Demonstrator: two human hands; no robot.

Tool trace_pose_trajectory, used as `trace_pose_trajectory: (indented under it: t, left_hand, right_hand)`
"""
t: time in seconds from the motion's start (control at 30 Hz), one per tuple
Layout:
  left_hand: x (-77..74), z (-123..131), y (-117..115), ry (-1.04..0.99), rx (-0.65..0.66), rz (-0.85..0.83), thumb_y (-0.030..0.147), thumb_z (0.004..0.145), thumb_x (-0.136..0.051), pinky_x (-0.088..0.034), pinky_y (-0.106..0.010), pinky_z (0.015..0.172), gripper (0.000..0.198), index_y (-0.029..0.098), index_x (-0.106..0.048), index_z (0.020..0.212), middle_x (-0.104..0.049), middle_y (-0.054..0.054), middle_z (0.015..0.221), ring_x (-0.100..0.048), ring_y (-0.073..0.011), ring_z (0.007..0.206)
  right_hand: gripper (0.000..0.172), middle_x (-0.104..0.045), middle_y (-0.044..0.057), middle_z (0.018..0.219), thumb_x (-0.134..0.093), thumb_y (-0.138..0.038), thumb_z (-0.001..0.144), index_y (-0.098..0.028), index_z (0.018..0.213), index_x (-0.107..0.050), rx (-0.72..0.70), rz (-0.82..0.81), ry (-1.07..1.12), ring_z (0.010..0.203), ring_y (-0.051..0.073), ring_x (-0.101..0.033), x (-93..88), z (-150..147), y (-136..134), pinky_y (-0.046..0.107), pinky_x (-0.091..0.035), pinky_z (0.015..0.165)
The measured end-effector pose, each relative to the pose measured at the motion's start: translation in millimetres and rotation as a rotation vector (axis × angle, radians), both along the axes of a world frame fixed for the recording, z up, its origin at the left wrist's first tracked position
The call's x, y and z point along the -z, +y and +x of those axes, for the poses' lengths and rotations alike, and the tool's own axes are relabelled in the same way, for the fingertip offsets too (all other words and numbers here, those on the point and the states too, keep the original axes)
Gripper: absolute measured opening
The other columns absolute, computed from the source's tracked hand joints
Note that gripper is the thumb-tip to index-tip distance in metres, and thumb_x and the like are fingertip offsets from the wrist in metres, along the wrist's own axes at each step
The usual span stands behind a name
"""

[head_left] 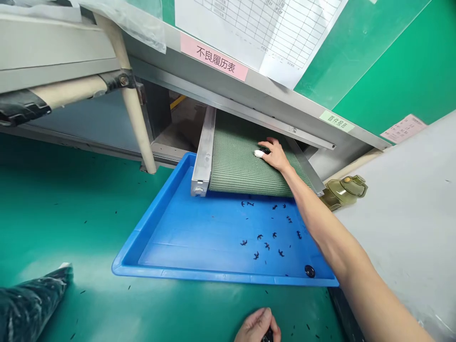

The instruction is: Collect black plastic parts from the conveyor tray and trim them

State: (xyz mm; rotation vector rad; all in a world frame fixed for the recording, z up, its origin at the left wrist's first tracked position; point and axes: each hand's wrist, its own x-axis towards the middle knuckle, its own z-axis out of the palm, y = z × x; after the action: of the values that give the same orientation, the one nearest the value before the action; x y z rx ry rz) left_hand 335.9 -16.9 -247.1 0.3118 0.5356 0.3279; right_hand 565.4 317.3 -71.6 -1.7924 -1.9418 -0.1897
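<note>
My right hand (273,154) reaches over the green conveyor belt (242,161), its fingers curled round a small black part (265,150). Something white, like a finger cover (259,153), sits on one fingertip. At the bottom edge of the view my left hand (257,327) is closed on a black part (268,335), mostly hidden by the fingers and cut off by the frame. Below the belt's end lies a blue tray (171,273) holding several small black branched scraps (267,246) and a round black part (309,271).
Metal side rails (204,161) flank the belt, under a crossbar with a pink label (213,57). A beige pipe frame (137,118) stands left. An olive bottle (344,190) is by the white panel on the right. A dark plastic bag (33,304) lies on the green floor (107,228).
</note>
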Motion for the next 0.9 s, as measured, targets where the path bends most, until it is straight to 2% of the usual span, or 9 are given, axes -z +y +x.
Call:
trace_pose_trajectory:
  t: [0.1,0.23,0.33,0.5,0.63,0.77,0.9]
  left_hand:
    - [-6.8,-3.7,2.3,-0.022,-0.016,-0.018,0.069,0.062,-0.071,-0.030,-0.025,0.055,0.055,0.016,-0.056,0.065,-0.054,-0.001,0.057,-0.042,-0.0086,0.047]
    - [-14.9,-6.4,3.1,-0.056,-0.037,-0.082,0.067,0.060,-0.074,-0.027,-0.024,0.050,0.055,0.016,-0.054,0.066,-0.054,0.001,0.058,-0.044,-0.0068,0.044]
    - [-18.8,-6.3,2.0,-0.055,-0.023,-0.111,0.066,0.058,-0.076,-0.024,-0.022,0.045,0.056,0.016,-0.052,0.066,-0.054,0.001,0.059,-0.046,-0.0061,0.042]
    - [-19.5,-5.0,-1.2,-0.039,0.002,-0.149,0.066,0.060,-0.075,-0.010,-0.020,0.036,0.056,0.017,-0.050,0.070,-0.054,0.002,0.062,-0.046,-0.0056,0.041]
    - [-20.6,-5.5,-1.7,-0.039,0.001,-0.177,0.063,0.061,-0.076,-0.009,-0.020,0.034,0.054,0.017,-0.050,0.071,-0.054,0.002,0.062,-0.046,-0.0052,0.042]
    - [-24.3,-7.3,-1.1,-0.013,-0.011,-0.201,0.062,0.062,-0.077,-0.007,-0.019,0.035,0.054,0.016,-0.050,0.073,-0.054,0.002,0.063,-0.046,-0.0050,0.043]
    - [-26.2,-9.3,-2.6,0.015,-0.019,-0.198,0.060,0.067,-0.074,-0.007,-0.019,0.036,0.051,0.016,-0.050,0.074,-0.054,0.001,0.064,-0.047,-0.0050,0.044]
  right_hand:
    - [0.027,-0.063,0.007,0.114,-0.052,-0.029,0.086,-0.023,0.108,-0.066,-0.006,-0.030,-0.009,0.104,0.024,-0.057,3.7,-0.8,-9.8,0.040,-0.044,0.093]
    - [0.030,-0.065,0.011,0.102,-0.040,-0.019,0.086,-0.020,0.107,-0.062,0.109,0.040,-0.014,0.094,0.027,-0.057,13.0,-7.6,-37.3,0.043,-0.043,0.086]
    - [0.027,-0.066,0.011,0.098,-0.040,-0.019,0.085,-0.021,0.102,-0.061,0.173,0.066,-0.009,0.092,0.029,-0.056,16.9,-11.9,-49.1,0.042,-0.043,0.083]
    - [0.030,-0.064,0.010,0.105,-0.039,-0.020,0.085,-0.020,0.108,-0.059,0.215,0.094,0.033,0.097,0.026,-0.057,18.0,-13.9,-50.4,0.038,-0.042,0.087]
    - [0.020,-0.064,0.008,0.096,-0.049,-0.031,0.085,-0.020,0.099,-0.060,0.206,0.124,0.022,0.090,0.025,-0.056,22.2,-16.3,-54.0,0.036,-0.042,0.082]
    - [0.015,-0.063,0.006,0.086,-0.045,-0.027,0.088,-0.021,0.095,-0.057,0.225,0.209,0.034,0.079,0.022,-0.054,24.9,-16.4,-56.4,0.034,-0.041,0.075]
    - [0.013,-0.061,0.006,0.077,-0.046,-0.023,0.088,-0.020,0.093,-0.057,0.239,0.139,0.020,0.072,0.023,-0.054,18.6,-10.8,-54.6,0.035,-0.040,0.071]
